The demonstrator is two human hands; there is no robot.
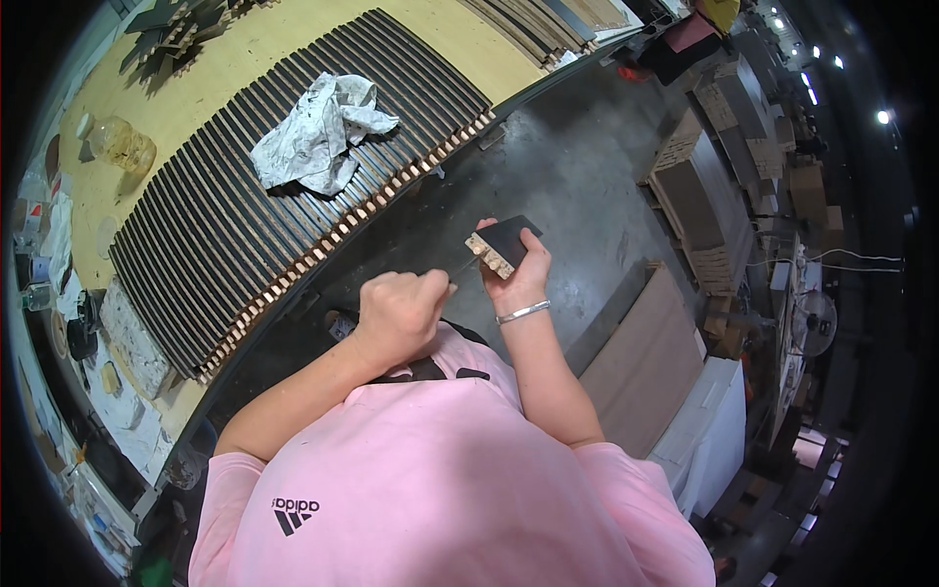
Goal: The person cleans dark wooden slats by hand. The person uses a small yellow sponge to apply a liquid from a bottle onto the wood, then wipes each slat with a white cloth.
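In front of my chest, my right hand (528, 269) grips a small stack of dark-faced board pieces (497, 247), thumb on top. Their pale, rough edges face my left hand. My left hand (401, 308) is closed in a fist just left of the stack. From it a thin-shafted tool (467, 265) reaches toward the rough edges; its handle is hidden in the fist. On the table at left, many long dark strips (264, 225) lie side by side in a curved row, pale ends toward me. A stained white cloth (323, 132) rests crumpled on them.
The yellowish table (284, 39) also bears a clear plastic bottle (122, 145) and a pile of dark offcuts (171, 39). More boards (523, 29) lie at its far end. Right of me, over the grey floor (577, 166), stand stacked panels (694, 196) and a large brown board (646, 342).
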